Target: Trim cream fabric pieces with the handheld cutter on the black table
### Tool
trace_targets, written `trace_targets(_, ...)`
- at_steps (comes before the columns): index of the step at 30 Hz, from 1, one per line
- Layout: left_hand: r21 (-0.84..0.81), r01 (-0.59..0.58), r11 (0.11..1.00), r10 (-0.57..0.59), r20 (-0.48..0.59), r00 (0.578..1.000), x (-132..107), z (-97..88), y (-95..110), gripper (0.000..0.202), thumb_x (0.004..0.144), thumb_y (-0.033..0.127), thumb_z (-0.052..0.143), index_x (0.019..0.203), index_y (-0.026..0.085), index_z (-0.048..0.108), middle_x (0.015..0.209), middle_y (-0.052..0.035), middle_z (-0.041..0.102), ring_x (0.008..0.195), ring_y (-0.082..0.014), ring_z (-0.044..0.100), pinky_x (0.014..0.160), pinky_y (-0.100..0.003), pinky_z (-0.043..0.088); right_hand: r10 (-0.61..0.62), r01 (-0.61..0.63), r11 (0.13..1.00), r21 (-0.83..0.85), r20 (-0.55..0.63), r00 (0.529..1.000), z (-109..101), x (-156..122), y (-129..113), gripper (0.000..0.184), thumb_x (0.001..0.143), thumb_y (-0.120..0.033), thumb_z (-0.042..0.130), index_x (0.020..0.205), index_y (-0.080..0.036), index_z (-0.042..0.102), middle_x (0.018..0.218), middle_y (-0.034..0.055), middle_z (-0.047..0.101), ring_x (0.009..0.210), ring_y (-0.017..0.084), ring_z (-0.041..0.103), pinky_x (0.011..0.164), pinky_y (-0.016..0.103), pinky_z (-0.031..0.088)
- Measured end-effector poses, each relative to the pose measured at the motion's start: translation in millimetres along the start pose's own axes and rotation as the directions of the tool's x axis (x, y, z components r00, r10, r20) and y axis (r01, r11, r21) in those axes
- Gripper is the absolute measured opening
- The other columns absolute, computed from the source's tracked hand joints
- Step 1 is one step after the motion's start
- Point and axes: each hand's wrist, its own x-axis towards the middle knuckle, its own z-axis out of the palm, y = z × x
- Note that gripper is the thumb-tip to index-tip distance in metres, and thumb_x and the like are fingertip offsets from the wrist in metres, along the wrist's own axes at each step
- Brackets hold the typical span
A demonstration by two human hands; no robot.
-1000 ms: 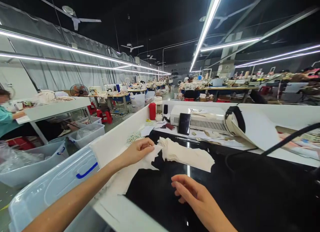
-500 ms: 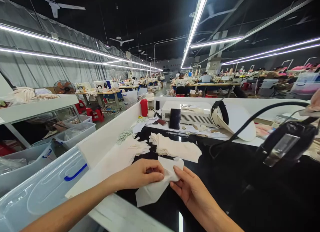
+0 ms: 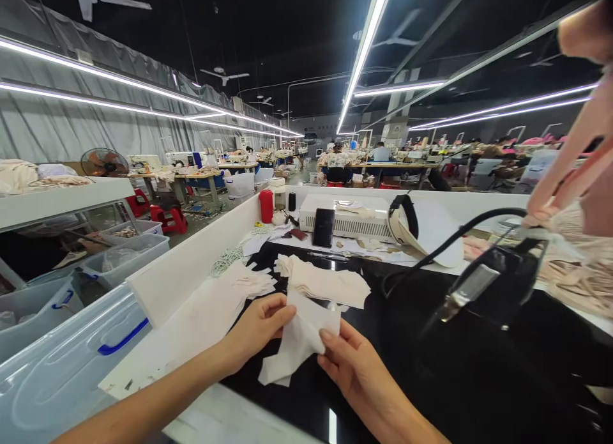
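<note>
My left hand and my right hand both pinch one white cut fabric piece, held just above the black worktop. The left fingers grip its left edge, the right thumb and fingers its right edge. Beyond it lies a stack of similar cream pieces. More white pieces are spread to the left of that stack.
A black iron with a thick cable stands at the right. At the back are a white machine, a black phone, a red cup and a white cap form. Clear plastic bins sit left. Pink fabric hangs at the far right.
My left hand carried a white piece from the left pile toward me. My right hand came up and took its other edge. The view shifted right, bringing the iron in.
</note>
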Motion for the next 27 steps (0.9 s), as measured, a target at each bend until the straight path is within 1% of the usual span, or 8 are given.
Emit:
trace_targets(3, 0.034, 0.026, 0.999, -0.024, -0.068, 0.997, -2.2, -2.4, -2.4, 0.072, 0.079, 0.088, 0.090, 0.093, 0.020, 0.070, 0.087, 0.0009, 0.065, 0.081, -0.0180, 0.059, 0.074, -0.026, 0.050, 0.034, -0.034, 0.999, -0.004, 0.013, 0.999, 2.5, -0.3, 1.1, 0.069, 0.056, -0.047, 0.120, 0.111, -0.020, 0.089, 0.098, 0.0026, 0.086, 0.077, 0.009, 0.070, 0.072, 0.019, 0.057)
trace_targets(6, 0.077, -0.045, 0.996, 0.057, -0.152, 0.987, -2.3, -5.1, -5.6, 0.066, 0.087, 0.085, 0.085, 0.091, 0.020, 0.073, 0.085, 0.0008, 0.066, 0.080, -0.0180, 0.057, 0.070, -0.024, 0.046, 0.027, -0.027, 1.000, -0.004, -0.008, 1.000, 12.0, -2.8, 4.1, 0.078, 0.042, -0.047, 0.122, 0.105, -0.018, 0.085, 0.088, -0.0007, 0.082, 0.071, 0.007, 0.066, 0.068, 0.018, 0.054)
trace_targets(10, 0.183, -0.076, 0.980, 0.098, -0.110, 0.989, 2.6, -11.8, -5.9, 0.065, 0.087, 0.087, 0.081, 0.086, 0.023, 0.075, 0.077, 0.0006, 0.068, 0.072, -0.0198, 0.058, 0.063, -0.024, 0.048, 0.044, -0.045, 0.999, -0.027, -0.027, 0.999, 19.1, -8.1, 10.0, 0.085, 0.034, -0.051, 0.121, 0.099, -0.017, 0.078, 0.080, -0.0023, 0.078, 0.068, 0.008, 0.066, 0.068, 0.021, 0.054)
trace_targets(14, 0.474, -0.260, 0.841, 0.295, 0.001, 0.955, 9.2, -30.6, 2.9, 0.065, 0.097, 0.087, 0.068, 0.076, 0.025, 0.076, 0.075, -0.0003, 0.071, 0.076, -0.0219, 0.065, 0.071, -0.024, 0.055, 0.016, -0.025, 0.995, -0.095, -0.098, 0.995, 6.1, -11.2, 7.5, 0.086, 0.041, -0.049, 0.119, 0.107, -0.019, 0.073, 0.079, -0.0037, 0.074, 0.072, 0.012, 0.069, 0.065, 0.023, 0.057)
trace_targets(19, 0.611, -0.336, 0.717, 0.320, 0.141, 0.937, 8.6, -42.7, 18.7, 0.055, 0.101, 0.077, 0.067, 0.079, 0.028, 0.079, 0.076, 0.0016, 0.074, 0.075, -0.0218, 0.070, 0.069, -0.023, 0.058, -0.200, 0.148, 0.965, -0.216, -0.249, 0.948, -14.9, -5.6, -8.9, 0.083, 0.063, -0.050, 0.109, 0.128, -0.026, 0.063, 0.097, -0.0067, 0.069, 0.068, 0.006, 0.059, 0.049, 0.015, 0.041)
trace_targets(23, 0.635, -0.359, 0.684, 0.398, 0.088, 0.913, -1.6, -24.1, 28.4, 0.052, 0.107, 0.067, 0.061, 0.078, 0.028, 0.080, 0.074, 0.0025, 0.073, 0.071, -0.0194, 0.068, 0.069, -0.021, 0.056, -0.203, 0.154, 0.937, -0.313, -0.131, 0.970, -7.0, -6.2, -17.6, 0.099, 0.059, -0.046, 0.111, 0.143, -0.028, 0.061, 0.129, 0.0010, 0.075, 0.059, 0.004, 0.066, 0.040, 0.017, 0.039)
trace_targets(25, 0.640, -0.399, 0.657, 0.414, 0.136, 0.900, -2.5, -16.7, 31.1, 0.049, 0.111, 0.060, 0.057, 0.083, 0.028, 0.083, 0.077, 0.0029, 0.077, 0.072, -0.0183, 0.069, 0.070, -0.021, 0.055, -0.121, 0.103, 0.932, -0.348, -0.029, 0.992, 1.1, -7.5, -17.1, 0.114, 0.049, -0.044, 0.115, 0.149, -0.029, 0.062, 0.141, 0.0056, 0.075, 0.059, 0.009, 0.073, 0.037, 0.019, 0.041)
trace_targets(27, 0.640, -0.457, 0.618, 0.409, 0.234, 0.882, 2.7, -16.6, 31.5, 0.047, 0.114, 0.053, 0.054, 0.089, 0.029, 0.086, 0.080, 0.0032, 0.080, 0.072, -0.0171, 0.072, 0.071, -0.020, 0.054, -0.031, 0.050, 0.921, -0.387, 0.054, 0.998, 6.0, -6.7, -13.1, 0.118, 0.044, -0.047, 0.116, 0.149, -0.027, 0.066, 0.139, 0.0075, 0.078, 0.061, 0.013, 0.077, 0.035, 0.020, 0.042)
